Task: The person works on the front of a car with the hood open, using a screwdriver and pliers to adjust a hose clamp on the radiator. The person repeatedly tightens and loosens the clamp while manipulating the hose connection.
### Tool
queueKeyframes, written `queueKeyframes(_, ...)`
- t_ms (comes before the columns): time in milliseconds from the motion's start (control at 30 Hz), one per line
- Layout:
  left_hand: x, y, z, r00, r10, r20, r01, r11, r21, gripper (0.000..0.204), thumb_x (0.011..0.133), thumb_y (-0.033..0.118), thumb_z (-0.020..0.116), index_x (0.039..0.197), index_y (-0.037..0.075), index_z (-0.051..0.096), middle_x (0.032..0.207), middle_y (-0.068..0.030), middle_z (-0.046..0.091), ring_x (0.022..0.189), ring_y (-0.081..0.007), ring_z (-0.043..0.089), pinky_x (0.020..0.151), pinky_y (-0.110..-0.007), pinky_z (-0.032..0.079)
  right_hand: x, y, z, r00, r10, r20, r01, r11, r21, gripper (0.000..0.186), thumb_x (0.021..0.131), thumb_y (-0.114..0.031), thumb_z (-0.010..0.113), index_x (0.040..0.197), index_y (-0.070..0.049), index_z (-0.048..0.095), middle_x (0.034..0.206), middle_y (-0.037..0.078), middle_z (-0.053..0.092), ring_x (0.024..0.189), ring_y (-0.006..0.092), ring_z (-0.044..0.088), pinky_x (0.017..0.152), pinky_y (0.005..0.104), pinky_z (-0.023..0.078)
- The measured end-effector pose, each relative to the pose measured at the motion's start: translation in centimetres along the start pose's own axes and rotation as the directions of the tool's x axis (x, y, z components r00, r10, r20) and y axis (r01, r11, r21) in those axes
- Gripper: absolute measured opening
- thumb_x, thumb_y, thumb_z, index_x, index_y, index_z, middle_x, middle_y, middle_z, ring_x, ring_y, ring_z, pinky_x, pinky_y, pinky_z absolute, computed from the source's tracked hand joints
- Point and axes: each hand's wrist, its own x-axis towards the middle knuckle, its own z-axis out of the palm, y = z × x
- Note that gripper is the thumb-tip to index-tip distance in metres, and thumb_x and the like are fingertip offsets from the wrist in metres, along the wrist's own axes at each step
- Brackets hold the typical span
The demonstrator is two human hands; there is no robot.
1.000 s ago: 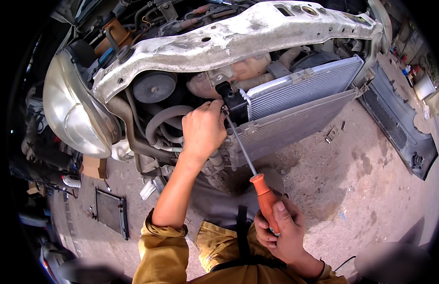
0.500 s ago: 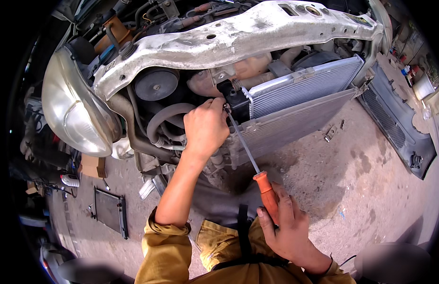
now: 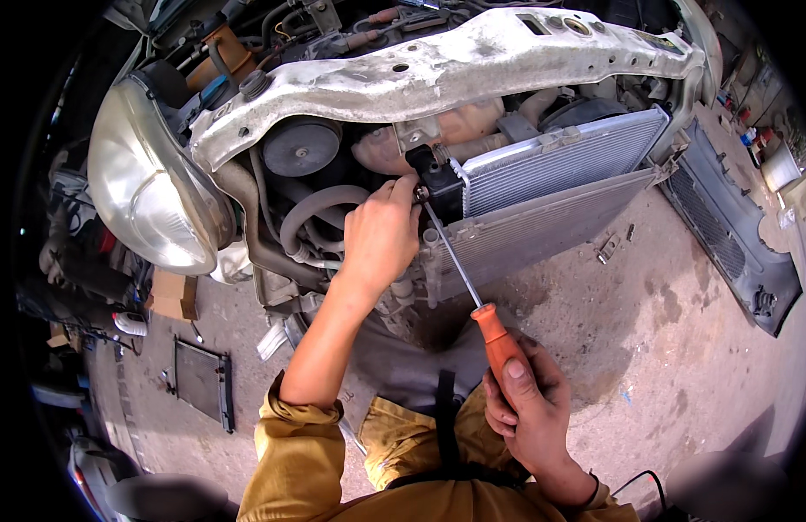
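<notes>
Since 0.5 s ago almost nothing has shifted: right hand (image 3: 529, 413) keeps the same wrap on the orange screwdriver handle (image 3: 500, 339), thumb now lying flatter along it; left hand (image 3: 381, 237) stays at the tip end, no visible travel.

Right hand: closed around the lower part of the handle, fingers curled, thumb on top pointing up the tool.

Left hand: fingers bent, fingertips (image 3: 405, 187) pinched at the spot where the screwdriver shaft (image 3: 451, 257) meets a small fastener beside the black bracket (image 3: 438, 183). Cannot tell whether the fingertips grip the fastener or only steady the tip.

Screwdriver: 1 long steel shaft, running diagonally from the handle at lower right up to the bracket at upper left, passing over the left edge of the radiator (image 3: 559, 161). Tip is hidden by the fingertips.

Surroundings: bracket sits at the radiator's left end, just under the dirty white crossmember (image 3: 438, 70). Condenser panel (image 3: 542, 235) lies in front of and below the radiator, tilted. Left of the hand: black pulley (image 3: 300, 146) and a curved hose (image 3: 320, 209). Headlight (image 3: 150, 196) at far left. Grey bumper grille (image 3: 733, 244) lies on the concrete floor (image 3: 664, 365) at right, well apart from the hands. Mustard sleeves (image 3: 290, 461) at bottom edge.
</notes>
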Motion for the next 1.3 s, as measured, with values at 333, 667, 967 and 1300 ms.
queueKeyframes(333, -1.1, -0.8, 1.0, 0.993, -0.007, -0.122, 0.003, 0.999, -0.032, 0.032, 0.085, 0.003, 0.069, 0.115, 0.004, 0.06, 0.099, -0.0166, 0.074, 0.085, -0.0359, 0.072, 0.072, -0.043, 0.056, 0.0, 0.0, 0.4, 0.996, -0.086, 0.017, 0.087, 0.991, -0.099, 0.052, 0.103, -0.034, 0.061, 0.14, 0.0, 0.047, 0.085, 0.011, 0.059, 0.049, 0.0042, 0.039, 0.043, 0.0196, 0.031)
queueKeyframes(667, -0.6, -1.3, 1.9, 0.97, 0.087, -0.229, -0.107, 0.991, -0.078, 0.034, 0.082, 0.001, 0.068, 0.114, 0.005, 0.057, 0.086, -0.015, 0.072, 0.075, -0.0355, 0.07, 0.063, -0.045, 0.054, 0.2, 0.2, 0.2, 0.993, -0.103, 0.051, 0.108, 0.988, -0.109, 0.052, 0.104, -0.032, 0.059, 0.139, 0.003, 0.045, 0.084, 0.01, 0.058, 0.05, 0.0037, 0.039, 0.044, 0.0196, 0.031)
queueKeyframes(967, 0.0, -0.3, 0.2, 0.998, 0.041, -0.054, -0.043, 0.999, -0.022, 0.026, 0.085, 0.006, 0.069, 0.109, 0.003, 0.062, 0.095, -0.0173, 0.072, 0.084, -0.0411, 0.068, 0.07, -0.051, 0.053, 0.4, 0.4, -0.6, 0.959, -0.277, 0.067, 0.281, 0.884, -0.374, 0.051, 0.101, -0.024, 0.065, 0.139, 0.004, 0.047, 0.093, 0.011, 0.061, 0.061, 0.0075, 0.05, 0.051, 0.0215, 0.04)
queueKeyframes(1300, 0.9, 0.3, 0.7, 0.997, -0.05, -0.051, 0.05, 0.999, 0.008, 0.021, 0.081, 0.003, 0.069, 0.102, 0.003, 0.066, 0.083, -0.0194, 0.071, 0.077, -0.0426, 0.068, 0.07, -0.049, 0.051, 0.8, -0.1, -0.1, 0.792, -0.461, 0.4, 0.457, 0.016, -0.889, 0.061, 0.087, -0.017, 0.074, 0.139, 0.006, 0.05, 0.106, 0.022, 0.064, 0.072, 0.0317, 0.067, 0.057, 0.0393, 0.056)
